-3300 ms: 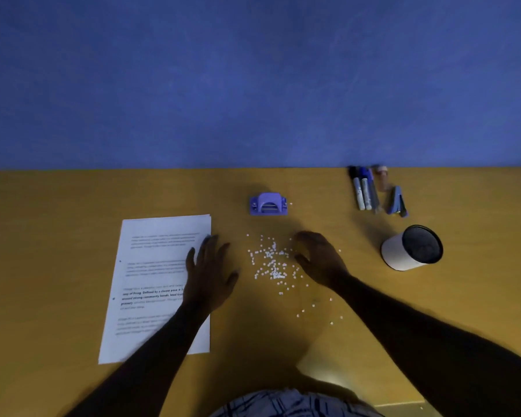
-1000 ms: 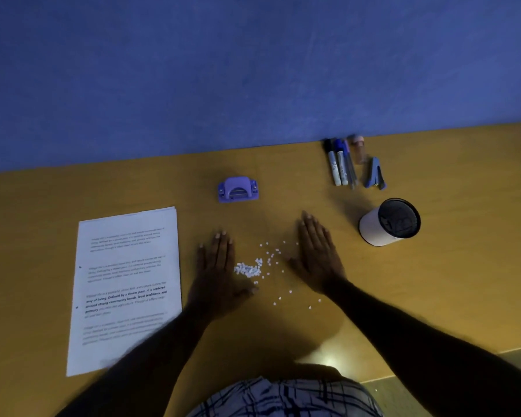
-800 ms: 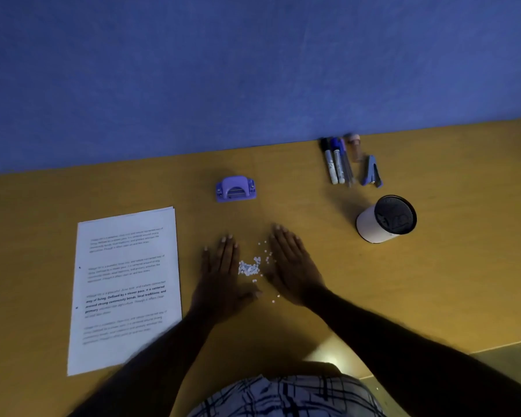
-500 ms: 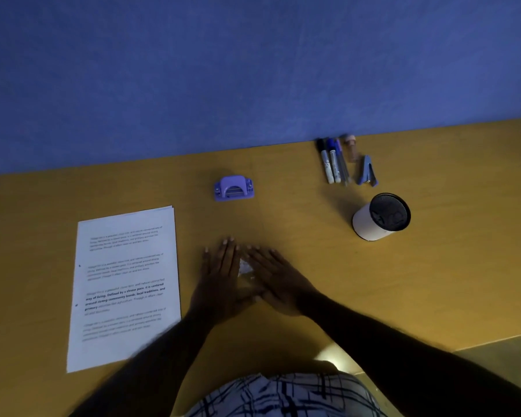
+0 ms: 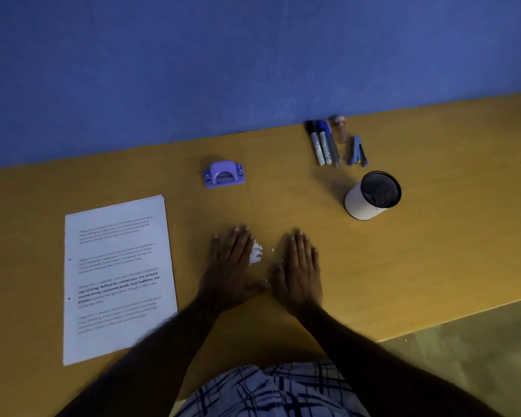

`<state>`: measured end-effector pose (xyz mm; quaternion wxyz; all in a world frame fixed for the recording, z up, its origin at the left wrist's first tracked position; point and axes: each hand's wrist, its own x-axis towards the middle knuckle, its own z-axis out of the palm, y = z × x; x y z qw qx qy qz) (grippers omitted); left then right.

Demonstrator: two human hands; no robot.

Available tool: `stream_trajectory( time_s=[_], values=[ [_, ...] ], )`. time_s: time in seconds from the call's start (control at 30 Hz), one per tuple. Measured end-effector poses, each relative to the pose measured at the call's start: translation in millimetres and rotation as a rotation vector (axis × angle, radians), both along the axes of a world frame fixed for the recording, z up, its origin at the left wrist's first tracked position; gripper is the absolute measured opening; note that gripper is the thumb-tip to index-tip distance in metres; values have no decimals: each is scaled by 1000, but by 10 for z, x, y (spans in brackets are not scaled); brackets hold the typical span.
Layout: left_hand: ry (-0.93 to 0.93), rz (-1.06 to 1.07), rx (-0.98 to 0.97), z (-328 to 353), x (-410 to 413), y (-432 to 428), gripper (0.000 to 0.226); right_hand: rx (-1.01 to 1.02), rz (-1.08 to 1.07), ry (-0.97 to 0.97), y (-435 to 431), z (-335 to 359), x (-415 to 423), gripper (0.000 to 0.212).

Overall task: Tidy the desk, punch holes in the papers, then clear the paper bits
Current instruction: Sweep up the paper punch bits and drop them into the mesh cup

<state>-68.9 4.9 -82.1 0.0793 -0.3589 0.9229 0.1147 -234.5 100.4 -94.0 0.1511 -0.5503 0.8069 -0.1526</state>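
While the yellow wooden desk (image 5: 403, 266) spreads wide, the white printed paper stack (image 5: 118, 275) lies left. Flat, open, gripping nothing — left hand (image 5: 233, 270) and right hand (image 5: 298, 273) flank the small pile of white paper bits (image 5: 255, 256), near of the purple hole punch (image 5: 224, 174).

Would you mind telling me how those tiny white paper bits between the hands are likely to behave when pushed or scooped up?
The tiny white paper bits look very light, so they would probably slide easily across the smooth yellow-brown desk. Being loose, some will likely scatter; a few strays already lie apart. Pinching them may be fiddly.
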Motion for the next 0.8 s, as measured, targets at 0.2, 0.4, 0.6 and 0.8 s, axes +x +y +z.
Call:
stream_trajectory(
  time_s=[0.2,0.4,0.6,0.8],
  values=[
    [30,-26,-34,21,78,32,103,-37,-35,-58,-155,-5,159,71],
    [38,46,-51,5,431,-24,98,-72,184,-82,-325,-15,393,70],
    [14,95,-60,23,559,-39,102,-107,386,-186,-472,58,268,67],
    [28,151,-17,33,583,-13,106,36,523,24,-654,33,118,74]
  ],
)
